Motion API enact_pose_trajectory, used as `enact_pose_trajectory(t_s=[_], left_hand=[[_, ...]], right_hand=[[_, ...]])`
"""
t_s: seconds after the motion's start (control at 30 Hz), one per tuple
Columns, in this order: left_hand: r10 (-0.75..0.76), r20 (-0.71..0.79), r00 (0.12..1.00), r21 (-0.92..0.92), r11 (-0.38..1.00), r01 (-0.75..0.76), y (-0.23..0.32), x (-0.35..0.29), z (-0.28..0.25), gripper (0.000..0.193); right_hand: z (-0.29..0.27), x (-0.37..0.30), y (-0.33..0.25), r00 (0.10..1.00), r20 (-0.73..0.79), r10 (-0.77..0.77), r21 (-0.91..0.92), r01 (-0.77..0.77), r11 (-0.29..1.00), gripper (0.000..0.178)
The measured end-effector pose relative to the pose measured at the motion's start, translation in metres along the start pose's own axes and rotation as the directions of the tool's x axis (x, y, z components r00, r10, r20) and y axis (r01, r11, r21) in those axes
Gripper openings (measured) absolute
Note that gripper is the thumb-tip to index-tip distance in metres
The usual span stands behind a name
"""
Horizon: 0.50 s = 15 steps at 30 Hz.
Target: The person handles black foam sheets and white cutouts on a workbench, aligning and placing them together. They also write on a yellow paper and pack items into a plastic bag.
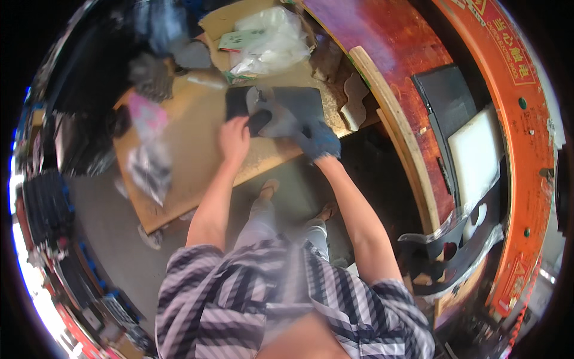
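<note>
A flat black sheet (305,98) lies near the front edge of the wooden table (197,146). Over it is a grey cut-out piece (281,122) with curved edges, blurred by motion. My bare left hand (235,139) is at the sheet's near left corner, its fingers closed against the edge. On my right hand (321,142) is a blue-grey glove. Its fingers close on the right end of the grey piece, though the glove and the piece partly blend together in the blur.
Behind the sheet stands an open cardboard box (218,25) with clear plastic bags (272,39). Brown shaped offcuts (355,102) sit at the table's right end. An orange machine frame (519,149) and a white block (476,157) are farther right. Pink-and-clear plastic (148,119) lies left.
</note>
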State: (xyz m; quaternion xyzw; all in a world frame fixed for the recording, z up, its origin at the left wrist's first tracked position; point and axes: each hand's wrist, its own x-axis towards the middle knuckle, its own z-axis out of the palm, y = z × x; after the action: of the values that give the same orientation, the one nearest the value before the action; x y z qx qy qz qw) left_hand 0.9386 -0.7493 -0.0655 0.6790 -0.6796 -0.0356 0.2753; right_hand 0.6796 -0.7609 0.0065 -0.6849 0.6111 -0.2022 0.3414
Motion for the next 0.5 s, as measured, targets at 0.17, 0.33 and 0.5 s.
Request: enact_pose_trajectory(t_s=[0.17,0.33,0.5], left_hand=[[0.21,-0.008,0.978,-0.144,0.967,-0.209,-0.031,0.0,0.014,0.03],[0.221,0.046,0.974,-0.081,0.973,-0.217,-0.036,-0.009,0.027,0.022],[0.199,0.091,0.976,-0.099,0.977,-0.19,-0.03,-0.007,0.034,0.023]], right_hand=[[0.076,0.081,-0.029,0.997,-0.046,0.068,-0.236,-0.077,0.969,0.057],[0.068,0.108,-0.033,0.97,0.067,0.234,-0.363,-0.195,0.911,0.034],[0.042,0.067,-0.019,0.93,0.152,0.335,-0.165,-0.311,0.936,0.039]])
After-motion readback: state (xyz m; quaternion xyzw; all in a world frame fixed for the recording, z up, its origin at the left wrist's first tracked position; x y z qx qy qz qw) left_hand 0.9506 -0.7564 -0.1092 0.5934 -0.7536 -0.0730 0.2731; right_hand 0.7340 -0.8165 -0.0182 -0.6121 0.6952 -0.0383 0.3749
